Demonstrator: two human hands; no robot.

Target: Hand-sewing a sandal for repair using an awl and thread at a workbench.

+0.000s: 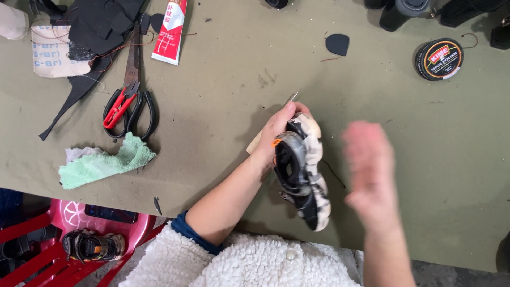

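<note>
On the olive table (223,106), you held a shoe.
Your left hand (276,133) gripped the black-and-cream shoe (303,170) right of the scissors (133,101); your right hand (369,170), blurred beside it, fingers unclear.

Soft, even daylight, faint shadows on the table (228,79); the right hand (372,170) is motion-blurred, the rest sharp.

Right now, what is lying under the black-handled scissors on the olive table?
Red-handled thread snips lie across the black-handled scissors, not under them. Only the olive table cover shows beneath; whatever the blades cover is hidden.
</note>
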